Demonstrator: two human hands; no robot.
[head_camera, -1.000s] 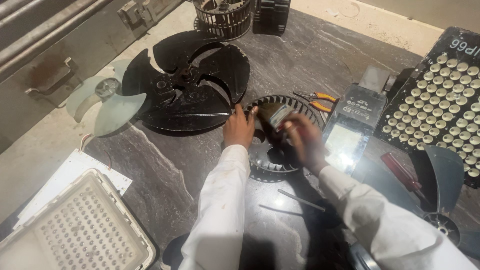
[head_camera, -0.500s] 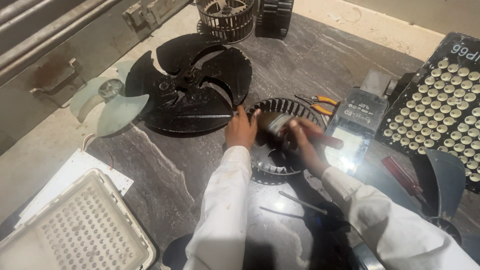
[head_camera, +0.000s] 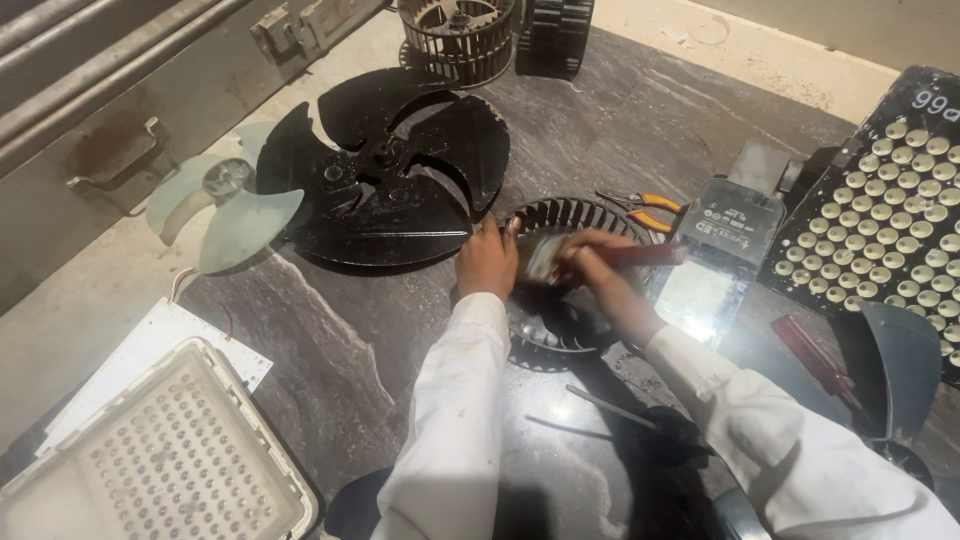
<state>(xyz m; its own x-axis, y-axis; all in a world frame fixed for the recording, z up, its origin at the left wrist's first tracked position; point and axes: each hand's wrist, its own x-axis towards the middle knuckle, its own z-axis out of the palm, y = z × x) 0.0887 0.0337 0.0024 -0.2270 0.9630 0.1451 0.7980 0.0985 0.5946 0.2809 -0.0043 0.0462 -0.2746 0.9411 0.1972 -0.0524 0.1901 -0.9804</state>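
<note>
Now right hand (head_camera: 590, 262) holds brush (head_camera: 600, 257) lying left-right, bristles pointing left.

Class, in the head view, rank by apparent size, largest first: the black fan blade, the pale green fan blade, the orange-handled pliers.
1. black fan blade
2. pale green fan blade
3. orange-handled pliers

All lie flat at similar distance, so the order looks reliable.

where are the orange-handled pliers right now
In the head view, the orange-handled pliers lie on the dark stone table, right of centre, between the black blower wheel and the grey driver box.
</note>
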